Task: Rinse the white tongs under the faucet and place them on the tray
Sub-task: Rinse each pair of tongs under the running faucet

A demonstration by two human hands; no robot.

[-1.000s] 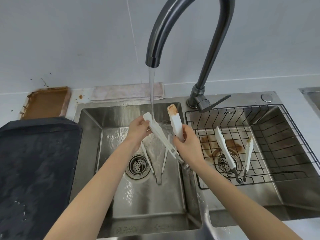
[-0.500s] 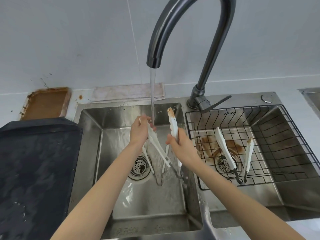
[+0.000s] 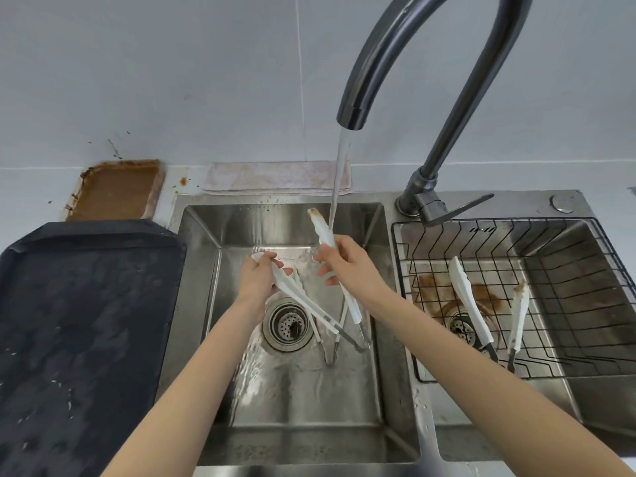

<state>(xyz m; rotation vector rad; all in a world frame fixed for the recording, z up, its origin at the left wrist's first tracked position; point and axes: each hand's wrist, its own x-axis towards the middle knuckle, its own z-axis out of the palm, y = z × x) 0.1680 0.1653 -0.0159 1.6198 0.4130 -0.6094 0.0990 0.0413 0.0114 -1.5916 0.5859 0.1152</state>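
Note:
Over the left sink basin (image 3: pixel 375 356) I hold white tongs (image 3: pixel 306 297) spread open. My left hand (image 3: pixel 258 278) grips one arm near its tip. My right hand (image 3: pixel 347 266) grips the other arm, whose brown-stained tip (image 3: pixel 315 215) points up beside the water stream (image 3: pixel 339 180) from the dark faucet (image 3: pixel 395 46). The tongs' hinge end lies low near the basin floor. A second pair of white tongs (image 3: pixel 335 335) lies in the basin under them. The black tray (image 3: pixel 82 321) sits on the counter to the left.
Another stained pair of white tongs (image 3: pixel 471 304) rests in a wire basket (image 3: pixel 585 270) in the right basin. A dirty brown tray (image 3: pixel 117 187) and a folded cloth (image 3: pixel 275 177) lie behind the sink. The drain (image 3: pixel 287 325) is under my left wrist.
Both hands and the tongs have dropped lower into the basin. The left arm of the tongs moved out of the stream and the stained right arm now stands next to it.

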